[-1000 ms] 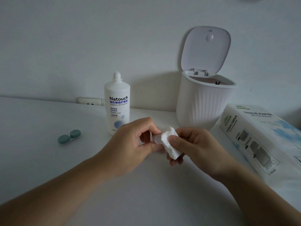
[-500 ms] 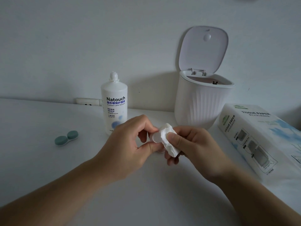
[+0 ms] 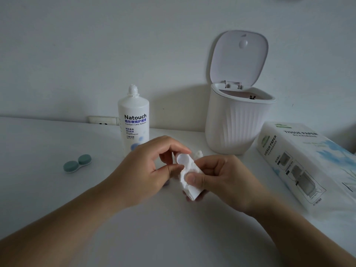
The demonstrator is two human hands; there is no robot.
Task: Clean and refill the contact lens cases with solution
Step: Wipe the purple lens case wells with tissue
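Over the middle of the white table, my left hand (image 3: pixel 148 166) pinches a small white lens case (image 3: pixel 182 158) between thumb and fingers, one round well facing me. My right hand (image 3: pixel 217 176) pinches a crumpled white tissue (image 3: pixel 189 182) against the case with its thumb. Part of the case is hidden under the tissue. A second lens case (image 3: pixel 77 163), green with both caps on, lies on the table at the left. The white Natouch solution bottle (image 3: pixel 133 120) stands upright behind my left hand.
A white ribbed mini bin (image 3: pixel 235 124) with its lid flipped up stands at the back right against the wall. A tissue paper pack (image 3: pixel 308 162) lies along the right edge. A wall socket (image 3: pixel 103 120) sits behind the bottle.
My right thumb has slid the tissue down along the case, so one round well now shows. Both hands stay in the same spot over the table.
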